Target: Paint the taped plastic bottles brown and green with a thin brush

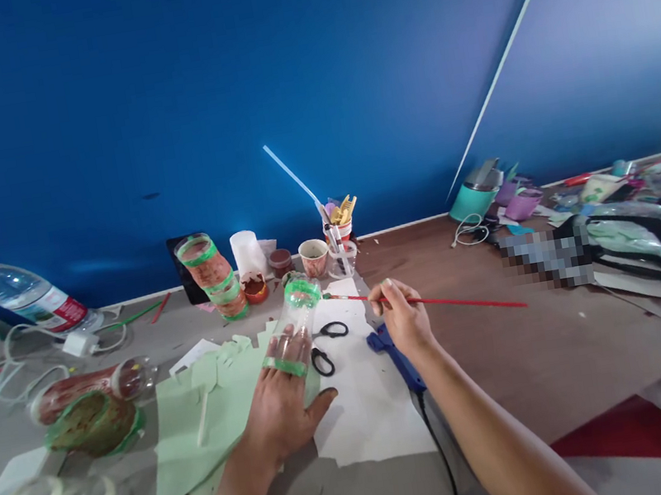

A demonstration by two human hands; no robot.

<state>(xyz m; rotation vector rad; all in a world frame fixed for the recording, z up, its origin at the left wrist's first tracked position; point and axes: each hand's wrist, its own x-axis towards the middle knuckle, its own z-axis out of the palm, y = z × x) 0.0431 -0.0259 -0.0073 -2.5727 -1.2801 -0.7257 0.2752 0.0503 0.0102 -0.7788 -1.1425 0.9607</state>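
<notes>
My left hand has its fingers pushed inside a clear cut plastic bottle section with green tape bands, holding it tilted above green paper. My right hand pinches a thin red paintbrush, its tip pointing left toward the bottle's green-rimmed top. Black scissors lie on white paper between my hands. A blue glue gun lies under my right wrist.
A stack of brown-painted bottle sections, paint cups and a brush holder stand at the back. A water bottle, cables and more cut bottles clutter the left. Craft scraps and a teal container sit at right.
</notes>
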